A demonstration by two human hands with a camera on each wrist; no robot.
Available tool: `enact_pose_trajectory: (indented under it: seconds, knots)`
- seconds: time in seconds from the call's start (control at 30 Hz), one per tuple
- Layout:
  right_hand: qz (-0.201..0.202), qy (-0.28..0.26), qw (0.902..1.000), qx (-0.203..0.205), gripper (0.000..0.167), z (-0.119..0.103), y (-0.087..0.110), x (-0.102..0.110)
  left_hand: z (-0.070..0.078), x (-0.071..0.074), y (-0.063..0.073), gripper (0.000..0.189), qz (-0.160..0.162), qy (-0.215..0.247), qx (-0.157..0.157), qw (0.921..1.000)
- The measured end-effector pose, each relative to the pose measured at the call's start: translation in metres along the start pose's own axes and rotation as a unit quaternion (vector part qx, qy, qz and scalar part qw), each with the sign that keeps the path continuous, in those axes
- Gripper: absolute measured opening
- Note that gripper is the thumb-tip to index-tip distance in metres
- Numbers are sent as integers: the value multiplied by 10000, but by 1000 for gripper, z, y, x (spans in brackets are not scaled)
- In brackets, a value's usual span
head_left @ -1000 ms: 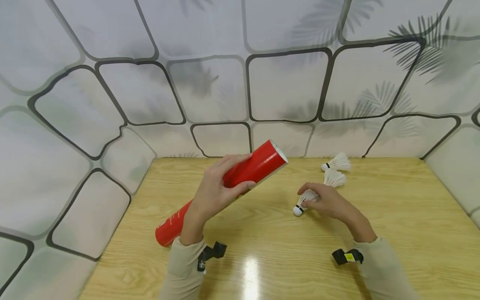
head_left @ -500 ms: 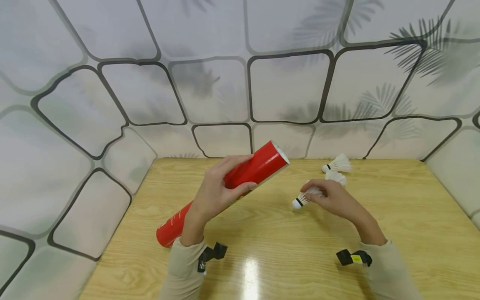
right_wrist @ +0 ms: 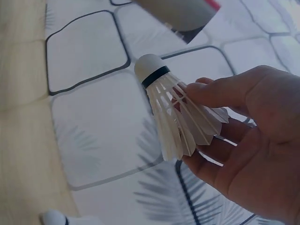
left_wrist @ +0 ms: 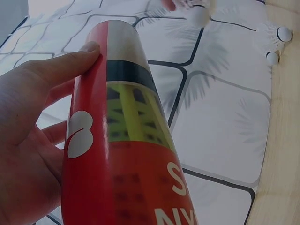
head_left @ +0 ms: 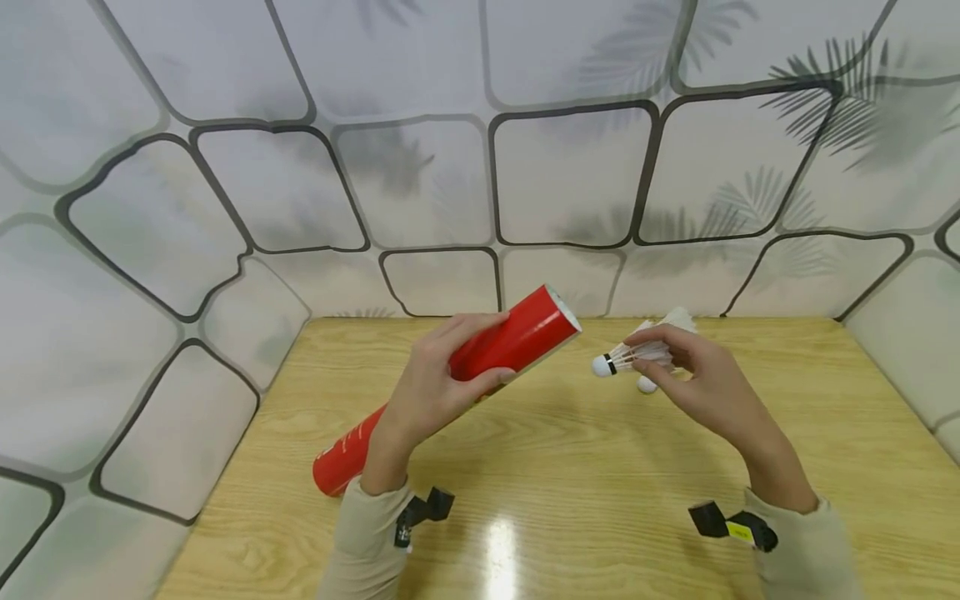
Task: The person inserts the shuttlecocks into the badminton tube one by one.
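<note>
My left hand (head_left: 438,379) grips a red shuttlecock tube (head_left: 517,333), tilted with its upper end toward the right and its lower end near the table. Through the tube's clear strip, the left wrist view shows a yellow-green section (left_wrist: 133,112) with dark marks. The right hand (head_left: 701,379) pinches a white shuttlecock (right_wrist: 176,108) by its feathers, thumb on one side and fingers on the other. Its cork (head_left: 602,366) points left toward the tube's upper end, a short gap away. Behind the right hand lie two more shuttlecocks, mostly hidden; one cork (head_left: 647,384) shows below the held one.
The wooden table (head_left: 540,483) runs back to a wall covering (head_left: 570,175) with a stone-like line pattern and leaf shadows. Each sleeve carries a black wrist strap, such as the left strap (head_left: 423,508).
My right hand has lifted the shuttlecock from the table and turned its cork toward the tube. The left hand and the tube have stayed nearly still.
</note>
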State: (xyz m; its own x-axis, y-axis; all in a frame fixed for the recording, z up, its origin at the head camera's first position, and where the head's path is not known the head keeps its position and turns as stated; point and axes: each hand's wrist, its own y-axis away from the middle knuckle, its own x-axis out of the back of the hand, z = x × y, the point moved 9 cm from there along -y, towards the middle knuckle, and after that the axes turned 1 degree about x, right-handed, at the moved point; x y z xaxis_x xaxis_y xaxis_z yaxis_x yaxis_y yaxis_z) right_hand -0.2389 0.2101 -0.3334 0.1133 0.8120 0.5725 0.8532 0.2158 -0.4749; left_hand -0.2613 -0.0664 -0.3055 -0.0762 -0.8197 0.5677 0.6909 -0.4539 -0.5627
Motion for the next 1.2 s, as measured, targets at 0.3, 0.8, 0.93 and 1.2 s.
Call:
enact_pose_trajectory:
  seconds: [0.3, 0.8, 0.93, 1.2]
  knots:
    - [1045, 469, 9916, 597, 42, -46, 3, 33, 4, -4, 1, 59, -103, 58, -29, 9999]
    - [1696, -289, 9804, 960, 42, -75, -2, 53, 8, -14, -1, 57, -284, 102, -122, 9995]
    - [1940, -701, 9734, 998, 38, -70, -1, 56, 9, -17, -2, 56, -317, 167, -142, 9993]
    - [2014, -663, 9734, 863, 35, -60, -2, 55, 8, -21, -2, 56, -338, 184, -151, 9991]
